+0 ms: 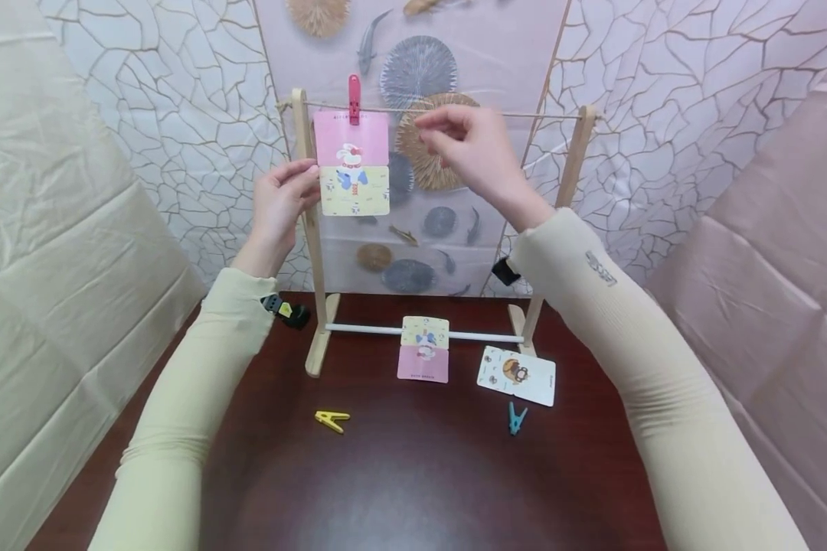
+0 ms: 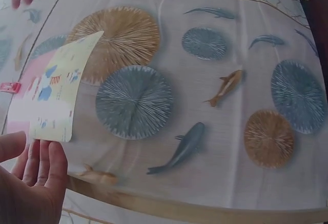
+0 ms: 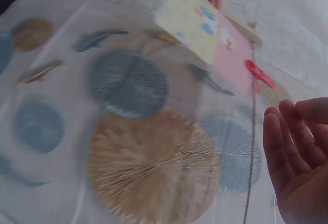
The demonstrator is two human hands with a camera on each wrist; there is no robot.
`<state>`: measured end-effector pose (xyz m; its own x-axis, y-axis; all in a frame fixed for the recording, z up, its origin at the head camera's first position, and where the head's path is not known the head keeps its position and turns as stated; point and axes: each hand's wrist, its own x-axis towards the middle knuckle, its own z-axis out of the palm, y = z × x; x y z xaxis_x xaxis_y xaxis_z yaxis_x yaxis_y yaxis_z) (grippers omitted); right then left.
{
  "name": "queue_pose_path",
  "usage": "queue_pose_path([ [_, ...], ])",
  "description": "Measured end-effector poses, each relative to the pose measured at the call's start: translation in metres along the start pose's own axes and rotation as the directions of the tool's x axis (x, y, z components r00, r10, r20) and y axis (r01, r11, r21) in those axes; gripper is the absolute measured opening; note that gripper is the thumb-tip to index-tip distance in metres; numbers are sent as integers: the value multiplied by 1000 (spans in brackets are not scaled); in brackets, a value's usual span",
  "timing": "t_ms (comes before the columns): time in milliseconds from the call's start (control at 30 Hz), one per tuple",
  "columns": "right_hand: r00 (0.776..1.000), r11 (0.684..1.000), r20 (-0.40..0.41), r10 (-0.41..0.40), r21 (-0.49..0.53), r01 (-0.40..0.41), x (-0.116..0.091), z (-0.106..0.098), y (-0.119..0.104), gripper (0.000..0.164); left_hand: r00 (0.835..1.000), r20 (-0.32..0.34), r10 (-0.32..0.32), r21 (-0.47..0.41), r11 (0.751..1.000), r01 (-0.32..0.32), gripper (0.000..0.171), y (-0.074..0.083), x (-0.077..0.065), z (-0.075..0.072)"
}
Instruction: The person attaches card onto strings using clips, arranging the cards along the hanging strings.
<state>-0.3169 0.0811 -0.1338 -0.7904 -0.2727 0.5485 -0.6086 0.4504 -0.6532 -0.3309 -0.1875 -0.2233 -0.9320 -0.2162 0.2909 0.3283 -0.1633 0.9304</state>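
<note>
A pink and yellow card printed with a cartoon rabbit hangs from a string, clipped at its top by a red clothespin. My left hand is at the card's left edge. In the left wrist view, its fingertips lie right at the card's border and the thumb stands apart from them. My right hand is raised beside the string, right of the card. Nothing sits between its loosely bent fingers, as the right wrist view also shows.
Wooden posts and a white lower bar form the rack. On the dark table lie another pink and yellow card, a white card, a yellow clothespin and a blue clothespin. A patterned cloth backs everything.
</note>
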Motion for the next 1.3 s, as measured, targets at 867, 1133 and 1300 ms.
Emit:
queue_pose_path([
  [867,985,960,71,155,-246,-133,-115,-24,115,26,974,177,-139,82,989,126,29,-44,-31,-53],
  [1133,963,937,81,256,-264,-227,-152,-28,158,27,916,335,-219,342,935,98,39,-63,-57,-74],
  [1300,938,929,109,328,-215,-300,-169,-20,178,29,883,391,-261,466,883,54,42,-78,-76,-78],
])
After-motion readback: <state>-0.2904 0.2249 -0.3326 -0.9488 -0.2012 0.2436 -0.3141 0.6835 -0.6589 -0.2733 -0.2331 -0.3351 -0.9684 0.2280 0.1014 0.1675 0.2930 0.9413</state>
